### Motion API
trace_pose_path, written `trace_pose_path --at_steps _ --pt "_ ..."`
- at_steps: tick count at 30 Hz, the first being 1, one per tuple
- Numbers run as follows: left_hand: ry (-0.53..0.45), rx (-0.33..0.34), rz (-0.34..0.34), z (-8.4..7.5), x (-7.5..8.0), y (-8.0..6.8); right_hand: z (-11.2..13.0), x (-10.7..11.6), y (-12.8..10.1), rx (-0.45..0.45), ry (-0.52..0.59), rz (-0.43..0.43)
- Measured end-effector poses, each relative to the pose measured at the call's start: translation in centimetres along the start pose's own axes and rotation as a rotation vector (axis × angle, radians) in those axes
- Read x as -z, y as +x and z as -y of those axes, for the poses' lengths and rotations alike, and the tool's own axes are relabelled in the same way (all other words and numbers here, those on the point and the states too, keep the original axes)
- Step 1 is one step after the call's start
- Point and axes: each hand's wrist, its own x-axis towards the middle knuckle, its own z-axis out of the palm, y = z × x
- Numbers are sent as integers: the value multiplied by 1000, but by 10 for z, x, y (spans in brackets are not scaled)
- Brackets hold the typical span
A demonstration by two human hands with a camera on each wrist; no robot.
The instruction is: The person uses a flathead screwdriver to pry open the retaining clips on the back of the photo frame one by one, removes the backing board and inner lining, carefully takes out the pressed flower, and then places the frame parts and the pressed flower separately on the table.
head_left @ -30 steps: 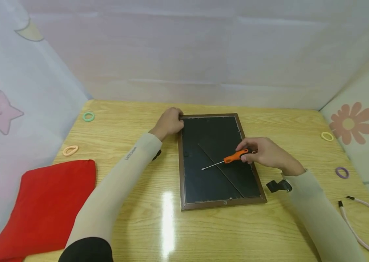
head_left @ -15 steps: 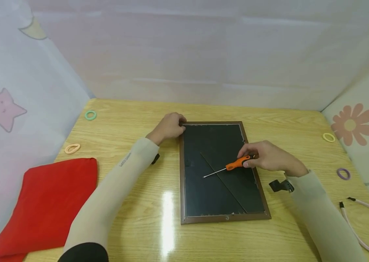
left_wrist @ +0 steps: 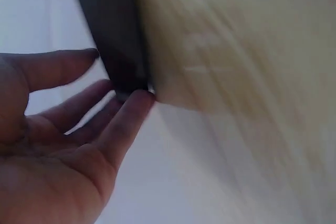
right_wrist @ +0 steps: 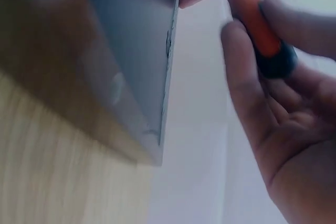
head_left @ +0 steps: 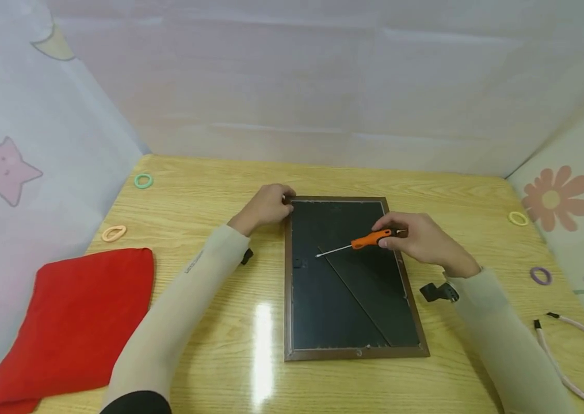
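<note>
At the left of the head view a red cloth point(head_left: 71, 325) lies on the wooden table point(head_left: 209, 322), well apart from the work. Moving right, the left hand point(head_left: 266, 206) sits at the upper left corner of the picture frame point(head_left: 346, 276), fingers curled over that corner and touching its edge; the left wrist view shows the fingertips point(left_wrist: 137, 98) against the dark rim. The frame lies face down in the middle of the picture, its long axis running from the far edge of the table toward the person, black backing upward.

Further right, the right hand point(head_left: 421, 238) pinches the orange screwdriver point(head_left: 361, 242) by its handle, thumb and fingers closed round it. The tool lies nearly crosswise to the frame's long axis, its metal tip pointing left and hanging over the upper half of the backing, just by the diagonal stand. I cannot tell whether the tip touches the board. The right hand is clearly the nearer one to the frame's right rail, where small tabs show along the inner edge.

A black clip point(head_left: 436, 292) rests on the table beside the right sleeve.
</note>
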Motion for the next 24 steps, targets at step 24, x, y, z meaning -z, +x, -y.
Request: trace_pose_path --at_steps 24 --pt "-475 229 29 10 -9 -24 13 -16 83 -113 -29 -84"
